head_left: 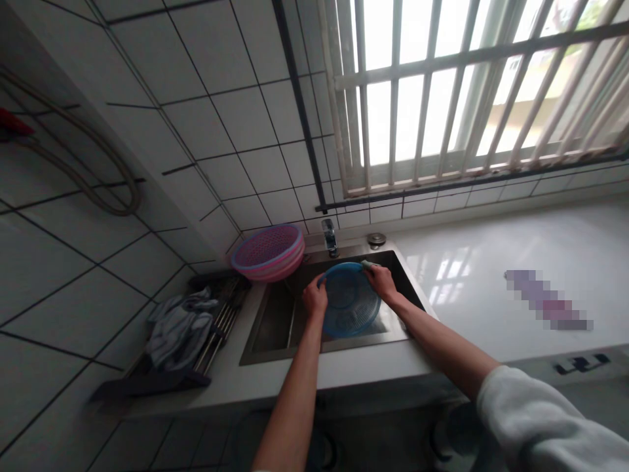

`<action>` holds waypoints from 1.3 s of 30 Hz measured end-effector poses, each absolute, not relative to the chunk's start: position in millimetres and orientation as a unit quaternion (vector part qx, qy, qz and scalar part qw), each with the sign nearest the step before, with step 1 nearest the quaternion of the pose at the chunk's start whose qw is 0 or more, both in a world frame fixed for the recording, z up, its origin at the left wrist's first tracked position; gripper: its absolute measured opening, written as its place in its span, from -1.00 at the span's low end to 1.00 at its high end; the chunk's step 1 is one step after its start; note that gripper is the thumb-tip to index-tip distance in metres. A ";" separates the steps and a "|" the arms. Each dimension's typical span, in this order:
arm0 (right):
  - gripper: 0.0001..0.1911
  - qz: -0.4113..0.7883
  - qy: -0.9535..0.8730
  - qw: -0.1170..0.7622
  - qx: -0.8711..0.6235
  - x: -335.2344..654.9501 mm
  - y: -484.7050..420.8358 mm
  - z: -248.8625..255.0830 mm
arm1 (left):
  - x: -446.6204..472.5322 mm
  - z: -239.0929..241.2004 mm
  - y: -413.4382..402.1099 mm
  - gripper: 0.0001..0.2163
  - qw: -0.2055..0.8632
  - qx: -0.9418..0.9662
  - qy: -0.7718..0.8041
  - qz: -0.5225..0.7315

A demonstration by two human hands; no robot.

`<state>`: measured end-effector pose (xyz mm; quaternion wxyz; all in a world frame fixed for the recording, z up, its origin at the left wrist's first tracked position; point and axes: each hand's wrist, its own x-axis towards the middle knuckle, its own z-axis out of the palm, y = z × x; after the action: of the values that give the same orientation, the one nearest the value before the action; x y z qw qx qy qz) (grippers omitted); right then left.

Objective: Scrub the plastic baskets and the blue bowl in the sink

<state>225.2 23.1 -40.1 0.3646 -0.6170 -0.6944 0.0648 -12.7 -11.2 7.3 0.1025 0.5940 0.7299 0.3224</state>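
Note:
A blue plastic basket [351, 305] with a slotted bottom is tilted up inside the steel sink [275, 357]. My left hand [315, 296] grips its rim on the left side, with the thumb near the top edge. At the upper right of the rim is my right hand [381, 280], its fingers closed on a small pale green cloth or sponge [369, 265] pressed against the basket. The exact kind of that green thing is too small to tell. Behind the basket stands the faucet [329, 237]; I see no water running from it.
Pink and blue colanders [268, 252] are stacked at the sink's back left corner. A striped cloth [181, 328] lies on a dark rack [223, 328] to the left. A drain strainer [376, 240] sits behind the sink. A blurred-out item [548, 300] lies on the white counter [472, 288].

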 end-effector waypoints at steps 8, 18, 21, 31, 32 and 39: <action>-0.77 0.087 -0.802 0.335 -0.487 185.6 16.4 -39.0 | -5.1 1.0 -13.8 -0.72 0.136 0.687 0.662 0.266; -0.82 0.106 -0.616 0.415 -0.661 236.8 37.1 -57.6 | -17.4 5.6 -10.8 -0.70 0.098 0.566 0.707 0.414; -0.78 0.074 -0.653 0.409 -0.633 227.9 31.7 -52.9 | -15.2 6.8 -15.1 -0.69 0.085 0.590 0.705 0.384; -0.78 0.074 -0.766 0.349 -0.535 197.0 15.9 -35.7 | -7.0 8.2 -18.0 -0.72 0.111 0.680 0.677 0.258; -0.79 0.077 -0.743 0.366 -0.555 201.7 18.3 -36.1 | -9.4 8.0 -16.8 -0.71 0.111 0.658 0.690 0.280; -0.83 0.090 -0.668 0.385 -0.631 232.4 29.4 -45.1 | -16.8 2.4 -10.7 -0.66 0.146 0.602 0.713 0.328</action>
<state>232.4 29.4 -45.1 0.3846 -0.6307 -0.6680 0.0902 -16.8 -10.7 2.4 0.1461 0.6023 0.7129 0.3281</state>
